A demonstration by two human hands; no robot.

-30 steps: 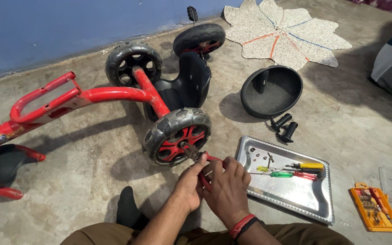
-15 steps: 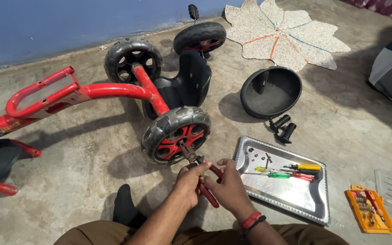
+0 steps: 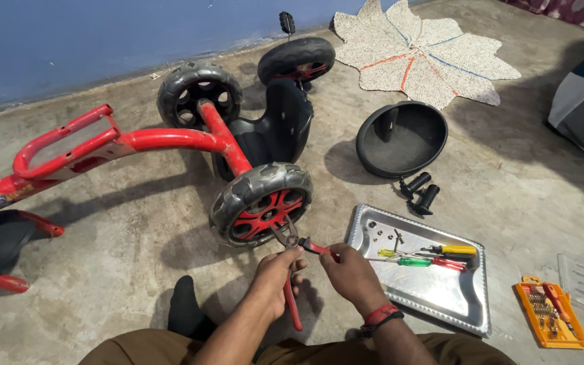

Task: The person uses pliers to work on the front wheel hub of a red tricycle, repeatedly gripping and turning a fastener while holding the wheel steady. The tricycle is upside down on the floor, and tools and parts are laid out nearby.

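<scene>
A red child's tricycle (image 3: 170, 142) lies on its side on the concrete floor, with black seat (image 3: 275, 132) and grey-black wheels. The nearest wheel (image 3: 263, 203) has red spokes. Red-handled pliers (image 3: 292, 270) have their jaws just below that wheel's hub. My left hand (image 3: 275, 277) grips the pliers' one handle, which points down toward me. My right hand (image 3: 349, 270) grips the other handle and wears a red wristband. Both hands sit close together in front of the wheel.
A metal tray (image 3: 441, 297) to the right holds screwdrivers (image 3: 434, 255) and small screws. An orange bit case (image 3: 550, 312) lies further right. A black basket (image 3: 401, 138) and two black grips (image 3: 419, 191) sit behind the tray. A woven mat (image 3: 420, 51) lies at the back.
The pliers' handles have spread apart, one in each hand, and the jaws have come closer to the wheel hub. The view has shifted slightly.
</scene>
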